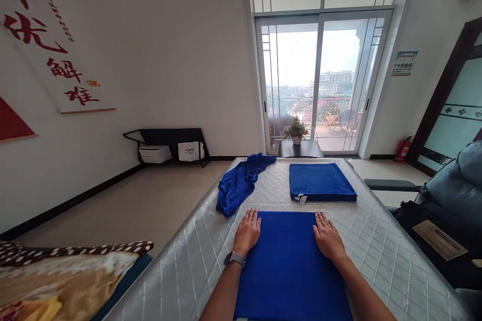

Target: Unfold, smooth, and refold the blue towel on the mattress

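A blue cloth (288, 266) lies spread flat in front of me on the quilted mattress (192, 256). My left hand (247, 230) rests flat at its far left corner, fingers stretched out. At the far right corner, my right hand (328, 235) lies flat with its fingers extended. Neither hand grasps anything. Beyond my right hand sits a neat stack of folded blue cloths (322, 180) with white tags at its near edge. A crumpled blue cloth (239, 183) lies farther off, past my left hand.
A small chair (301, 149) with a potted plant (296, 130) stands past the mattress's far end, before the sliding glass door (291, 80). A dark armchair (459, 190) flanks the right side. Patterned bedding (83, 276) lies at lower left. A black rack (169, 136) stands against the wall.
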A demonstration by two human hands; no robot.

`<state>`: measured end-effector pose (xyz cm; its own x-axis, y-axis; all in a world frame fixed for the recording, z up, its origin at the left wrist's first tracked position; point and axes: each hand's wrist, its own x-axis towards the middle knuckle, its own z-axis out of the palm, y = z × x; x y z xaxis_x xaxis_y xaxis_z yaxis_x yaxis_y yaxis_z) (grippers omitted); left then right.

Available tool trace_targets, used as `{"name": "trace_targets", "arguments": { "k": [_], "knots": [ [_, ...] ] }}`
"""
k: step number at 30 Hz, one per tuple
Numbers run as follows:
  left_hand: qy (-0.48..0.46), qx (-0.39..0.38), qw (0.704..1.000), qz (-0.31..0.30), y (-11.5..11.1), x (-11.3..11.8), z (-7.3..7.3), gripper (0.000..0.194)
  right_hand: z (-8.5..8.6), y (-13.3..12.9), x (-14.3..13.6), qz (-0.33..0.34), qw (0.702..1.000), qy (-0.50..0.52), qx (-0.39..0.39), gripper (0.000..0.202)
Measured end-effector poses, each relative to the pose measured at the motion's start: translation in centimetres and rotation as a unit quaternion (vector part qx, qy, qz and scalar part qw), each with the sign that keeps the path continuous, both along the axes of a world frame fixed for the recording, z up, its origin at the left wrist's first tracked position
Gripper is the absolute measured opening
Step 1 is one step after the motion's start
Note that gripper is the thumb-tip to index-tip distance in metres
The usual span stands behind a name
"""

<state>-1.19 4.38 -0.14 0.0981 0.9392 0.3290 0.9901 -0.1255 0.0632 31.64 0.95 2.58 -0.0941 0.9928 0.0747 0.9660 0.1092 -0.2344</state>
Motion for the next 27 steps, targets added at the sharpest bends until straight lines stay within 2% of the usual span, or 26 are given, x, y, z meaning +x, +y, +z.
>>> {"name": "trace_targets", "arguments": {
  "k": [15,27],
  "knots": [
    [-0.037,-0.028,0.999,0.02,-0.36,0.37,1.02,0.066,0.19,-0.06,-0.02,-0.004,1.0,-0.005,-0.003,0.064],
    [-0.052,-0.021,0.998,0.021,-0.01,0.29,0.62,0.067,0.3,-0.15,-0.18,-0.009,1.0,-0.011,-0.001,0.064]
  ]
}}
